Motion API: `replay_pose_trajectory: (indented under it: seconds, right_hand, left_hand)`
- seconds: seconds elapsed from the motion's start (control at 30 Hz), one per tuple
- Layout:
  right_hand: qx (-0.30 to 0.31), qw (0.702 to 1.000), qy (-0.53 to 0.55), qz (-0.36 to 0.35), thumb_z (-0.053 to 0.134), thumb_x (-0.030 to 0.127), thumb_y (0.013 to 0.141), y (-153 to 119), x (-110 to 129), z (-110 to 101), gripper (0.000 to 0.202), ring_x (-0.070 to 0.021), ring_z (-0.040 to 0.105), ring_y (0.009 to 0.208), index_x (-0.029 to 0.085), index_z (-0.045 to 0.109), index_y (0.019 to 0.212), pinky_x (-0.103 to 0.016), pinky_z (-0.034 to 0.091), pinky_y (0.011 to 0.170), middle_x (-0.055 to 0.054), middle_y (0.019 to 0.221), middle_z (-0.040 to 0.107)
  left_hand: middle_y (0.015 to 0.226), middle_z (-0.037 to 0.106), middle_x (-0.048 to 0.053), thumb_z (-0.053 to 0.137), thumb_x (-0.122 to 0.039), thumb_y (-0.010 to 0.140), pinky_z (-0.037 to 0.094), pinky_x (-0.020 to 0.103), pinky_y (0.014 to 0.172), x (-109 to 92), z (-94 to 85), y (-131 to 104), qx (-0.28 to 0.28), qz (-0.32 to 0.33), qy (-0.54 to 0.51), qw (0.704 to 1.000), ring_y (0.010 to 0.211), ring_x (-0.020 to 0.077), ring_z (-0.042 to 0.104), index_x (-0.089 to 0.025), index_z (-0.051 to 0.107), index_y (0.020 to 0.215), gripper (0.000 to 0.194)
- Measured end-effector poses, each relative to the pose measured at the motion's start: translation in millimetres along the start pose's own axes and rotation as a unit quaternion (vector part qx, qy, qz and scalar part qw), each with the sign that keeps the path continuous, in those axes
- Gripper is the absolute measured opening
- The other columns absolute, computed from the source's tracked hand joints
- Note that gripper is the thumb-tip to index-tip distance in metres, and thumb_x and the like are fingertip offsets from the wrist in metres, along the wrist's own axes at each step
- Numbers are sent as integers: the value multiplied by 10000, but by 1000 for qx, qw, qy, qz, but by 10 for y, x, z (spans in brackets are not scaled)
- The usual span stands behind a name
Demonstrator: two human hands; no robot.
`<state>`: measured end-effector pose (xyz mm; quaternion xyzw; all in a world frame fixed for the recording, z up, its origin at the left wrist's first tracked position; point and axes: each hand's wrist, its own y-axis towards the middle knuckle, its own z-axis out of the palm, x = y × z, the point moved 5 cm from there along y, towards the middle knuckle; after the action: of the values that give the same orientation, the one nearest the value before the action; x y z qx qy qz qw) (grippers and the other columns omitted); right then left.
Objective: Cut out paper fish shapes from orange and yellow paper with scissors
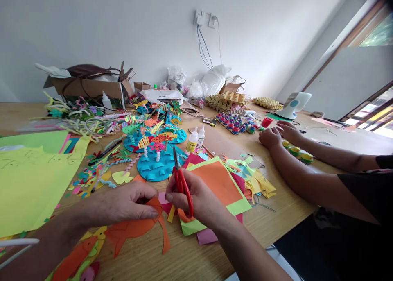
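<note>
My left hand [123,205] pinches an orange paper cut-out [132,230] that lies on the wooden table [276,223] near its front edge. My right hand [199,201] grips red-handled scissors [181,182], blades pointing up and away, just right of the cut-out. A stack of orange, green and pink paper sheets [219,182] lies under and beyond my right hand. Blue paper discs with coloured paper fish [156,158] sit behind the scissors.
Large yellow-green sheets [27,182] cover the left. Two glue bottles [195,139] stand mid-table. Pipe cleaners [82,117], cardboard boxes [89,86], egg trays [227,98] and bags crowd the back. Another person's arms [307,166] rest on the table at right.
</note>
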<state>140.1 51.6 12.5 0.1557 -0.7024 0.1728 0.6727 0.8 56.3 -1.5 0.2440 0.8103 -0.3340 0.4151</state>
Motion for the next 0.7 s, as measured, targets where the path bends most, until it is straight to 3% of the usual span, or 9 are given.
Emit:
replay_pose_trajectory:
  seconds: [0.1,0.27,0.33,0.37,0.47,0.57,0.63,0.7]
  right_hand:
    - [14,1000,-23,2,701,267,660,16,-15,16,234,-112,472,591,176,498,731,-220,380,535,35,672,523]
    - [32,997,-75,-4,637,121,634,45,-36,80,162,-108,451,587,177,505,709,-220,369,539,50,648,493]
    - [2,1000,-15,-9,633,137,623,52,-26,33,163,-101,454,572,177,491,693,-212,369,525,54,634,493]
    - [-22,999,27,-14,644,158,620,54,-21,-8,174,-95,451,556,178,488,694,-205,364,509,57,625,491]
    - [-114,984,132,-47,683,204,616,46,-19,-148,215,-72,419,494,177,495,717,-184,329,453,70,593,483]
    - [-172,961,199,-85,704,214,614,39,-50,-189,239,-58,400,459,173,499,731,-174,315,431,79,562,482]
    - [-185,953,221,-92,713,222,617,46,-84,-142,251,-55,405,449,171,499,739,-170,320,426,80,549,487]
    - [-185,951,230,-87,721,236,620,59,-112,-65,260,-59,427,454,170,500,740,-171,336,433,76,552,498]
  left_hand:
    - [620,381,-63,545,-308,772,256,206,487,14,16,26,9,5,12,1000,565,111,353,-188,505,620,198]
    - [658,479,-39,602,-332,753,310,212,540,-7,10,-7,-5,21,-34,999,618,131,428,-186,595,627,194]
    - [619,493,-30,598,-394,754,322,216,524,19,-72,-33,-65,14,-114,991,584,133,435,-191,617,608,251]
    - [628,518,-20,544,-437,786,340,220,527,41,-132,-44,-116,15,-182,976,580,136,448,-198,638,657,288]
    - [569,525,-18,504,-436,800,356,226,487,77,-187,-22,-178,33,-315,932,506,125,439,-195,626,659,305]
    - [539,536,-30,634,-273,703,372,222,498,43,-84,54,-172,29,-282,943,507,123,457,-190,611,633,111]
    - [587,545,-36,670,-284,662,364,222,486,-44,40,96,-136,47,-272,952,513,123,443,-203,631,718,106]
    - [558,504,-45,647,-334,672,342,223,477,-145,80,88,-177,89,-241,950,502,124,415,-215,603,649,129]
